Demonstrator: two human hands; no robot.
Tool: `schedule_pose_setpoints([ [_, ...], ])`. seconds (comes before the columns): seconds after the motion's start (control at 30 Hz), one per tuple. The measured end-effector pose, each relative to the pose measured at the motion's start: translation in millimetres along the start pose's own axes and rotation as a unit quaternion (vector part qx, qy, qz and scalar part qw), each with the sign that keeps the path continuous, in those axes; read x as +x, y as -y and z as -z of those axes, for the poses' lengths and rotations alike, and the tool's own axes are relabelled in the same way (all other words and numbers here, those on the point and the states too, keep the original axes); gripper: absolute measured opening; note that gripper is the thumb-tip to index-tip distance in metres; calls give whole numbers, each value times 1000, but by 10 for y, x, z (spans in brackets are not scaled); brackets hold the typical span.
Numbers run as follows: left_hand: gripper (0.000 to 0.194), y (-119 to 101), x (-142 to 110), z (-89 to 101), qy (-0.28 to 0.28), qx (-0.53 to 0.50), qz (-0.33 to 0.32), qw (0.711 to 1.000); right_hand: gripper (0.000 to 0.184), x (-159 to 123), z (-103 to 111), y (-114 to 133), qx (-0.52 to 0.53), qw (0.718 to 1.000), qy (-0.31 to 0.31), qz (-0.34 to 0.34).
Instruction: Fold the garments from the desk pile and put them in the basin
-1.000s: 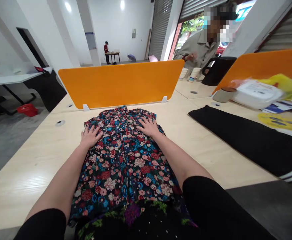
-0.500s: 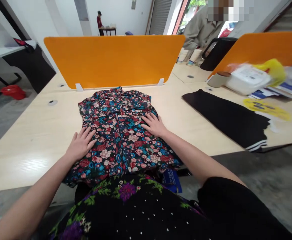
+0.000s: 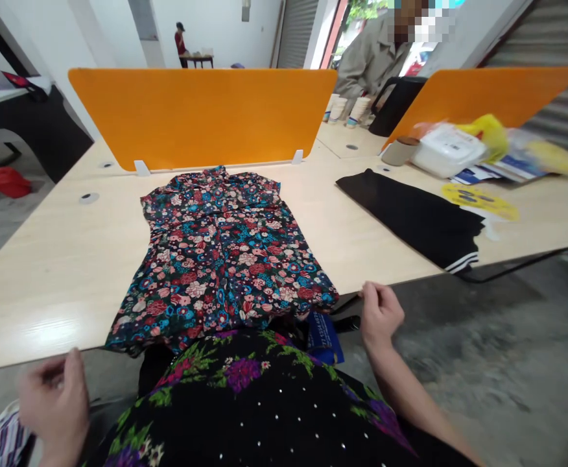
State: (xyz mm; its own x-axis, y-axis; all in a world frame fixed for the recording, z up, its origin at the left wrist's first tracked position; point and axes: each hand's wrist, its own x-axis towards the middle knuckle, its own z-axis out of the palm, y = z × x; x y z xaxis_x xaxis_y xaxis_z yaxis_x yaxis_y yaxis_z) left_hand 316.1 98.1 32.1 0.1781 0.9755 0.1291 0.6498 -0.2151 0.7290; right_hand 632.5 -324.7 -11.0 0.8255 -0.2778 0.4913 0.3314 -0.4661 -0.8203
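A floral blouse (image 3: 225, 259), dark with red, pink and blue blooms, lies flat on the pale wooden table (image 3: 70, 259), its collar at the far side. Its hem reaches the near table edge, close to my body. My right hand (image 3: 382, 316) is raised off the cloth, just beyond the blouse's lower right corner, with its fingers curled in and nothing in them. Low on the left, in front of the table edge, my left hand (image 3: 58, 402) hangs apart from the blouse. It is somewhat blurred, its fingers curled with nothing visible in them.
Folded black trousers (image 3: 410, 217) with white-striped cuffs lie on the right. Behind the blouse stands an orange divider (image 3: 201, 120). A cup (image 3: 399, 150), a white plastic box (image 3: 448, 150) and a yellow fan (image 3: 481, 201) sit further right. A person in a grey jacket (image 3: 374, 55) stands beyond.
Both hands have lifted off the blouse and drawn back toward me and outward, their spread fingers now curled. The blouse stays flat. My view has turned slightly right.
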Motion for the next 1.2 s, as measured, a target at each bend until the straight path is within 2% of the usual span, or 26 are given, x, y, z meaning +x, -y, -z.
schedule_pose_setpoints([
  [0.07,36,95,-180,-37,41,-82,119,989,33,-226,153,-99,76,990,-7,-116],
  [0.1,37,94,-229,-99,64,-131,145,979,33,-303,170,-118,129,976,17,-173],
  [0.13,37,69,-251,-178,105,-189,149,965,35,-354,155,-116,186,954,59,-225],
  [0.2,38,-25,-240,-341,171,-293,135,931,41,-403,57,-60,291,894,167,-297],
  [0.27,39,-122,-212,-458,236,-366,138,890,44,-430,-79,50,358,833,261,-330],
  [0.33,43,-177,-226,-508,305,-390,165,853,46,-484,-198,180,382,796,311,-352],
  [0.4,46,-183,-289,-504,360,-370,188,836,49,-566,-267,302,379,779,339,-367],
  [0.5,47,-170,-390,-437,404,-343,201,824,55,-638,-253,434,365,773,375,-358],
  [0.57,48,-214,-397,-359,407,-350,202,819,56,-575,-194,497,368,771,387,-347],
  [0.67,52,-412,-310,-208,370,-381,200,824,60,-314,-114,607,381,782,361,-336],
  [0.77,57,-694,-228,-50,337,-429,159,823,61,-24,-77,749,396,801,331,-302],
  [0.87,61,-891,-258,90,338,-456,129,813,56,106,-8,842,399,810,334,-269],
  [0.93,65,-918,-330,176,334,-452,145,814,53,94,90,830,389,812,343,-268],
  [1.03,68,-854,-445,309,299,-433,200,826,47,27,293,723,375,799,380,-278],
  [1.13,61,-816,-498,438,256,-431,234,833,41,26,457,632,371,784,414,-276],
  [1.2,53,-867,-473,491,249,-444,239,827,37,95,468,640,378,778,425,-265],
])
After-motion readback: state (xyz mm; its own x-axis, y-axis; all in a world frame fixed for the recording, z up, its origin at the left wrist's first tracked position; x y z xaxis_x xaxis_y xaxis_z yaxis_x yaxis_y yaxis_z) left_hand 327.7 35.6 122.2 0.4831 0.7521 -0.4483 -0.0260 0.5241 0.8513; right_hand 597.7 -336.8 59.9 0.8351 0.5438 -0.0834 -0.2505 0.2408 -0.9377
